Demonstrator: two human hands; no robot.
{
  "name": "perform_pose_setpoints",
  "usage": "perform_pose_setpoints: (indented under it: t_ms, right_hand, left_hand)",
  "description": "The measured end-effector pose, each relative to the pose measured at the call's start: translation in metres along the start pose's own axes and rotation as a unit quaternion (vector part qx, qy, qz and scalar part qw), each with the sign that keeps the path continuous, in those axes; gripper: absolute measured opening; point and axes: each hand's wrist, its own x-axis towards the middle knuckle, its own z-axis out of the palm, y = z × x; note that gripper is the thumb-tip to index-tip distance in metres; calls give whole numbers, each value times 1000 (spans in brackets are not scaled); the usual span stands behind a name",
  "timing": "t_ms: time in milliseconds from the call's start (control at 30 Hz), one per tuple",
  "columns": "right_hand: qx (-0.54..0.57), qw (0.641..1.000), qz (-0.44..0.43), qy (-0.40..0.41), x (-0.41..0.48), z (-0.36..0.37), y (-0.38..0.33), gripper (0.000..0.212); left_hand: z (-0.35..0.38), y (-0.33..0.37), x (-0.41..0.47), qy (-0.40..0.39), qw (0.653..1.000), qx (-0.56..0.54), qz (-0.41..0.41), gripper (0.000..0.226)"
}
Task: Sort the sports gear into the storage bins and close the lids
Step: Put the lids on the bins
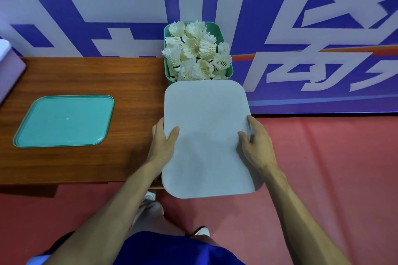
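Observation:
A white rounded lid fills the middle of the view, held flat between both hands at the right end of the wooden bench. My left hand grips its left edge with the thumb on top. My right hand grips its right edge the same way. What lies beneath the lid is hidden. Just beyond its far edge stands an open green bin heaped with white shuttlecocks. A teal lid lies flat on the bench at the left.
A blue and white banner wall rises right behind the bench. A pale lilac box corner shows at the far left. Red floor mat spreads to the right and below. My legs and shoes are under the lid.

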Motion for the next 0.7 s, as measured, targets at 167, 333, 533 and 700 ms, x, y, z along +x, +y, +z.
perform_pose_setpoints:
  t_ms: [167,333,533,700]
  right_hand:
    - [-26,999,-9,-19,4,0,1,55]
    - [-65,998,-6,-15,1,9,3,53]
    - [-88,996,10,-5,1,12,0,48]
    - [-32,999,24,-14,4,10,2,50]
  left_hand:
    - [-1,-5,-1,5,1000,8,7,43]
    - [3,0,2,29,999,30,16,39]
    - [3,0,-2,48,997,53,23,38]
    - [-4,-14,-16,23,999,18,28,37]
